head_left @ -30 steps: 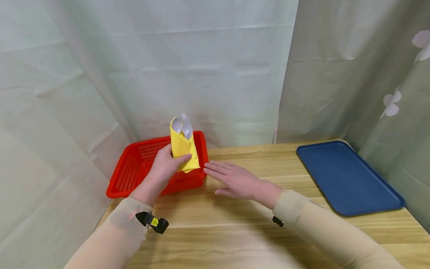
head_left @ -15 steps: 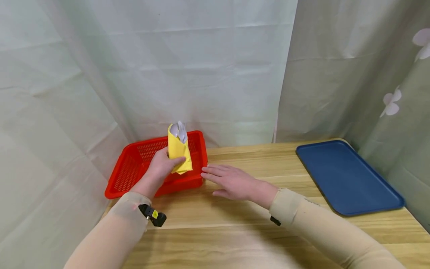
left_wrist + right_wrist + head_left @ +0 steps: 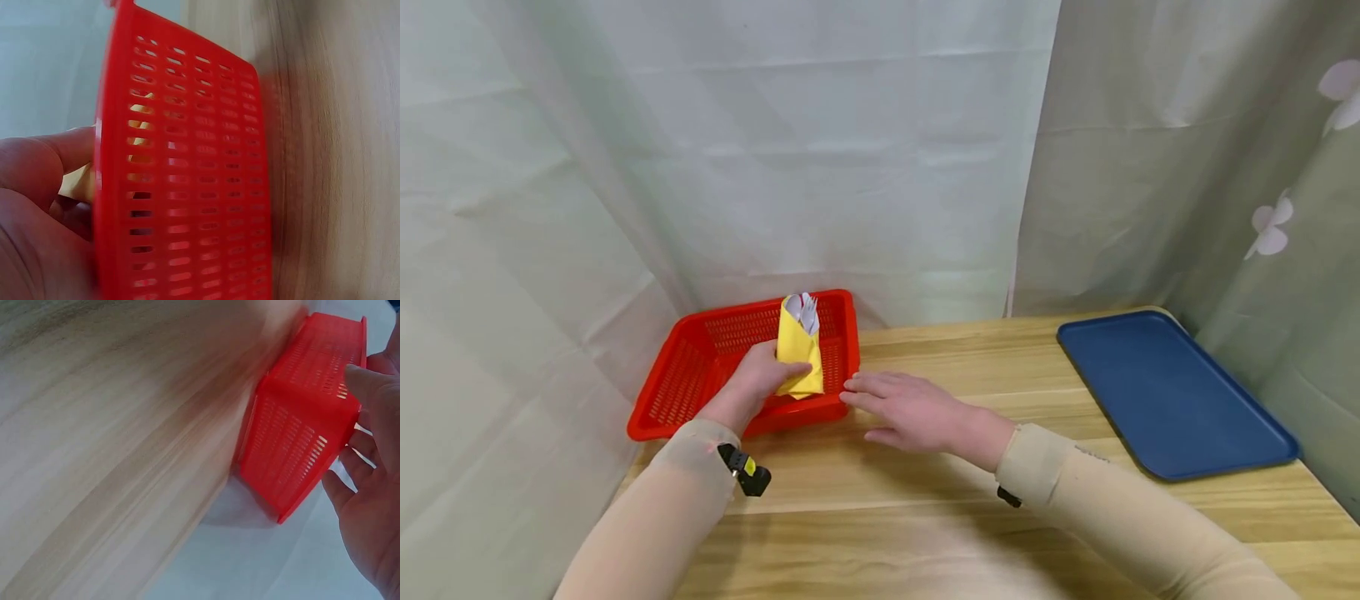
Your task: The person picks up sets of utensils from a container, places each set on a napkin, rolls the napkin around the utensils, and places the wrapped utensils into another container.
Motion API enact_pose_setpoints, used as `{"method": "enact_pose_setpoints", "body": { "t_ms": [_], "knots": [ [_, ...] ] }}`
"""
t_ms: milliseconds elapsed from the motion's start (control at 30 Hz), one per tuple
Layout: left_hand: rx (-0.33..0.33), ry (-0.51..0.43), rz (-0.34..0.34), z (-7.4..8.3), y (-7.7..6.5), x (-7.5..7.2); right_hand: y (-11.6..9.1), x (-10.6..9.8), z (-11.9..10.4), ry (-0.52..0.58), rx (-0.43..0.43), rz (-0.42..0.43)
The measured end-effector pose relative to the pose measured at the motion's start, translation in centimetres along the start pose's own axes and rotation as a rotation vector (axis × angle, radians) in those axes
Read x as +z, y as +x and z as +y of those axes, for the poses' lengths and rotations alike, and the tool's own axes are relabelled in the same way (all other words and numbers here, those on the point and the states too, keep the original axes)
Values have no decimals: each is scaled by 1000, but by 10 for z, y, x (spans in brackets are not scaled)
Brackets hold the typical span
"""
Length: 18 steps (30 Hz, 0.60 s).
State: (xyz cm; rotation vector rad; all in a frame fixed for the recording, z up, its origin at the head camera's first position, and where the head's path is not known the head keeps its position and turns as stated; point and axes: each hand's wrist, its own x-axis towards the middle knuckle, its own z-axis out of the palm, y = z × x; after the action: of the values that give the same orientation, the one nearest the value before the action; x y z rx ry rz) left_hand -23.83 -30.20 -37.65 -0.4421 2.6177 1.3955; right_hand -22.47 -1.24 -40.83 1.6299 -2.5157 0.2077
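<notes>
My left hand grips a yellow napkin wrapped round light-coloured cutlery, with the thumb across its front. A spoon and a fork stick out of the top. Hand and bundle are over the red slotted basket, toward its right part. In the left wrist view the basket's wall covers most of the bundle; a strip of yellow napkin shows beside the thumb. At the basket's front right corner, my right hand stretches out with straight fingers, fingertips right at the rim, holding nothing.
A blue tray lies on the right of the wooden table. Pale cloth curtains hang behind the table and on both sides, close to the basket's back and left.
My left hand has lowered the napkin bundle into the basket area, moving down and slightly left. My right hand has shifted a little left and stays beside the basket's corner.
</notes>
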Motion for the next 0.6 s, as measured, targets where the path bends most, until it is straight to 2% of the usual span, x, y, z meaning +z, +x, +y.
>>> {"method": "enact_pose_setpoints", "body": {
  "t_ms": [167,333,600],
  "knots": [
    [-35,19,-22,-3,4,0,0,2,-5,-12,-6,18],
    [-32,37,-41,-6,9,1,-1,3,-8,-22,8,7],
    [-66,90,-75,-11,16,4,0,4,-15,-15,-19,34]
  ]
}}
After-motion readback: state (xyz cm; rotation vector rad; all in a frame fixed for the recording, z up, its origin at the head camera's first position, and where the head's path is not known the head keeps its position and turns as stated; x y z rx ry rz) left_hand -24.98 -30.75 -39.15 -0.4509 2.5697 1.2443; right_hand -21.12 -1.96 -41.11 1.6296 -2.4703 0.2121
